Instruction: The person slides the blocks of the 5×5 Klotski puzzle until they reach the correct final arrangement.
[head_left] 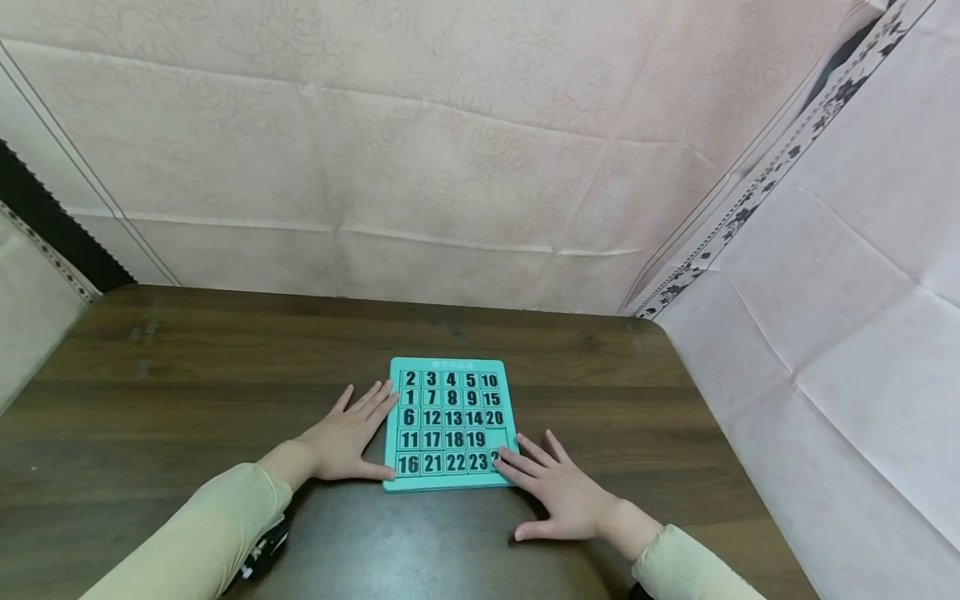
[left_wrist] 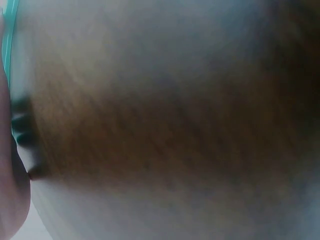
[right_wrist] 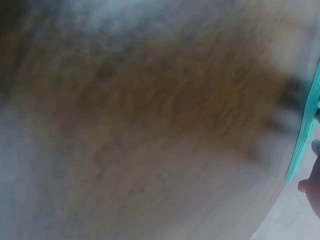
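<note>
A turquoise number board (head_left: 447,364) lies flat on the brown table, its black-numbered tiles set in rows. A gap without a tile shows at the right end of the fourth row, beside 19. My left hand (head_left: 341,442), fingers spread, touches the board's left edge with fingertips and thumb. My right hand (head_left: 562,492) is spread at the lower right corner, a fingertip over the last tile of the bottom row and partly covering it. In the left wrist view part of the hand (left_wrist: 11,190) shows beside the board's edge; in the right wrist view fingertips (right_wrist: 312,187) show near it.
The wooden table (head_left: 225,358) extends around the board. Pale patterned cloth (head_left: 450,167) hangs behind it, and more white cloth (head_left: 847,333) hangs at the right. A dark strip (head_left: 56,225) shows at the left. Both sleeves are light green.
</note>
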